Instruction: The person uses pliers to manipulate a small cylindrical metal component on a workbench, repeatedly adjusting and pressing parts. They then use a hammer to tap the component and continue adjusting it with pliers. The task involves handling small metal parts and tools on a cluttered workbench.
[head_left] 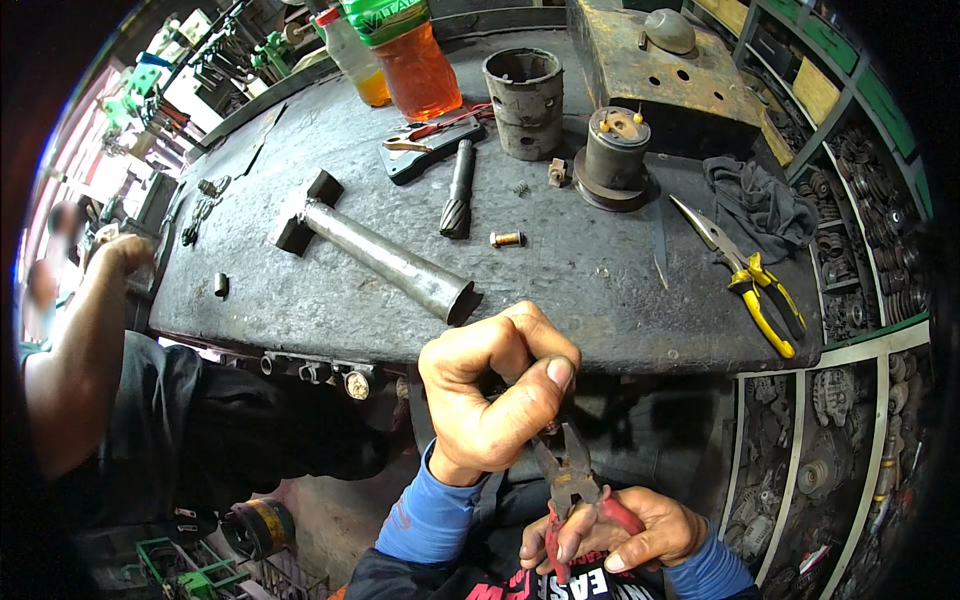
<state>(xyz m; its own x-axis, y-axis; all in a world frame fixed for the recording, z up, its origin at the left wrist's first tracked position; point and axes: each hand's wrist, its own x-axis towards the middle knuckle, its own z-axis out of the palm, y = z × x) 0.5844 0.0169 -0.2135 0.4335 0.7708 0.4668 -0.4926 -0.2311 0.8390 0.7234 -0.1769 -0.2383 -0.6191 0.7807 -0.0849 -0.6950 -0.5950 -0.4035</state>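
My left hand (495,390) is curled closed in front of the bench's near edge, thumb pressed against the bent fingers. Whatever it grips is hidden behind the fingers. Below it, my right hand (645,530) is wrapped round the red handles of a pair of pliers (572,482). The pliers' worn metal jaws point up, spread apart, close under my left thumb. A small dark part seems to show between thumb and jaws, too unclear to name. Beyond my left hand lies a hammer (385,260) with a metal tube handle.
On the dark workbench (580,300) are a bolt (507,239), a fluted reamer-like tool (458,190), yellow-black long-nose pliers (745,275), a rag (765,205), a cylindrical motor-like part (615,160), a metal can (524,100) and bottles (410,75). Another person's arm (80,330) reaches in at left.
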